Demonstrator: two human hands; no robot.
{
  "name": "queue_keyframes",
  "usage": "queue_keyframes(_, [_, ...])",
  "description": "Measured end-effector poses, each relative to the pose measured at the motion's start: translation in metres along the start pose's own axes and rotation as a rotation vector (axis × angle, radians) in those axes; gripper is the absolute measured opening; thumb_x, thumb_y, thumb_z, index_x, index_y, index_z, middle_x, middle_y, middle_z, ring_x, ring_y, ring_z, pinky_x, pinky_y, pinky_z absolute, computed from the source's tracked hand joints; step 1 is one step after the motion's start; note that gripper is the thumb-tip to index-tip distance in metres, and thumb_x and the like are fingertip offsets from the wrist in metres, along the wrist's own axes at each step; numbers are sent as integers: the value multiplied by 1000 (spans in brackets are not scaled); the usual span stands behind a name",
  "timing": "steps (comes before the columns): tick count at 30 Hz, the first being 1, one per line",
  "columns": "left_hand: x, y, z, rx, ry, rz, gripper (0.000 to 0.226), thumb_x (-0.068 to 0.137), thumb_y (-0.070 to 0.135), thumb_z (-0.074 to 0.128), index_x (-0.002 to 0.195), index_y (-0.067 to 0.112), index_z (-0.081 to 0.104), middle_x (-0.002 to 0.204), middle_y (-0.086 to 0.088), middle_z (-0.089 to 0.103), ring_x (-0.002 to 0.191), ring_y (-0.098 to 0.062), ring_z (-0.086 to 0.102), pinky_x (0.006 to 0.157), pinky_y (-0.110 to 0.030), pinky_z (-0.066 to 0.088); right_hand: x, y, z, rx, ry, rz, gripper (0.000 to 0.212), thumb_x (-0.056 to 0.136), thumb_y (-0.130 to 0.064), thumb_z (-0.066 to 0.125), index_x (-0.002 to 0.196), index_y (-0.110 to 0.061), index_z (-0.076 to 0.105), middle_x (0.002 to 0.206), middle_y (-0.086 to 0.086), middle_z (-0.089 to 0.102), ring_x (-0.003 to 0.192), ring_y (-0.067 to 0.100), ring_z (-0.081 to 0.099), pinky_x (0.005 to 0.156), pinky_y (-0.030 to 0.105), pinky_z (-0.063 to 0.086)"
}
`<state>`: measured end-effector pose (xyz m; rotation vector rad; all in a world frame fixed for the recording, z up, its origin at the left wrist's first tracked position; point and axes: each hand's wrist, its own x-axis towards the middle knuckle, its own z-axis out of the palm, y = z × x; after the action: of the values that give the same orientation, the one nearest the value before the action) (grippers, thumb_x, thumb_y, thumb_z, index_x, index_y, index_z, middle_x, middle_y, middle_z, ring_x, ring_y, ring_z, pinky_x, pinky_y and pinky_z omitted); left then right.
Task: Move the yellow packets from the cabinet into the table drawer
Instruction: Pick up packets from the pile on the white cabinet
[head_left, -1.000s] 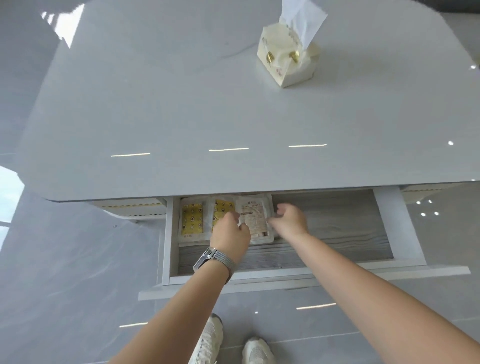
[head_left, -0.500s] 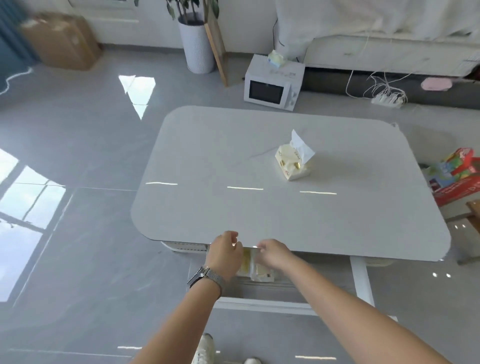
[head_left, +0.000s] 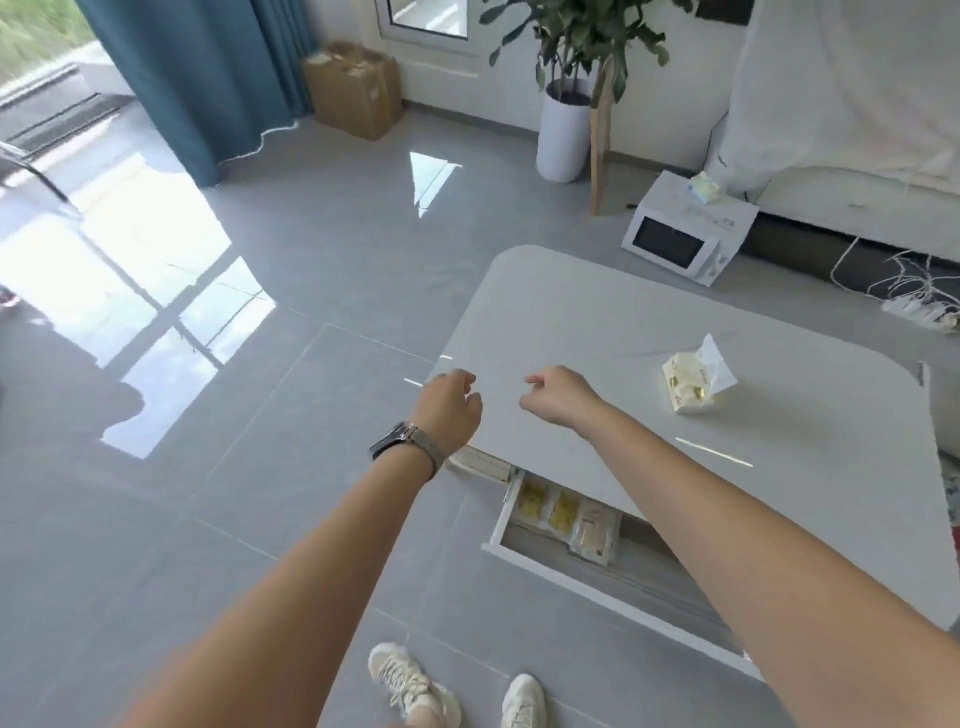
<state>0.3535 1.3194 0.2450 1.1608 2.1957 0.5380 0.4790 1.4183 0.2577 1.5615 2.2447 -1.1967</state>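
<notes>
Three yellow packets (head_left: 563, 512) lie side by side at the left end of the open table drawer (head_left: 613, 590), partly hidden under the white tabletop (head_left: 727, 493). My left hand (head_left: 449, 408), with a watch on the wrist, hangs in the air above the table's left edge, fingers loosely curled and holding nothing. My right hand (head_left: 558, 395) hovers beside it over the tabletop, also loosely curled and empty. Both hands are well above the drawer. No cabinet shows in this view.
A tissue box (head_left: 693, 384) stands on the tabletop. A microwave (head_left: 685, 234), a potted plant (head_left: 563, 130), a cardboard box (head_left: 353, 88) and a blue curtain (head_left: 208, 78) sit on or by the grey tiled floor. Cables lie at the far right.
Both hands have let go of the packets and risen out of the drawer to above the tabletop. The view has pulled back and swung to the left.
</notes>
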Motion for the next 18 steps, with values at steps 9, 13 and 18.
queue_keyframes(9, [-32,-108,-183,43,195,-139,44,101,25,48,142,10,46,139,-9,54,128,-27,50,104,-34,40,1,-219,59,-138,-41,-286,52,91,-16,54,142,-10,47,141,7,52,130,23,48,99,25,39])
queue_keyframes(13, [-70,-197,-241,80,234,-280,46,101,26,47,144,9,43,141,-10,52,130,-27,48,105,-35,41,-5,-305,125,-223,-123,-406,53,89,-18,56,141,-12,49,138,6,55,125,22,52,91,21,39])
queue_keyframes(18, [-129,-306,-292,18,314,-492,47,100,25,48,143,7,43,140,-13,53,128,-28,50,103,-37,43,-24,-406,212,-383,-272,-582,55,91,-19,59,144,-11,45,144,7,50,130,23,49,101,28,41])
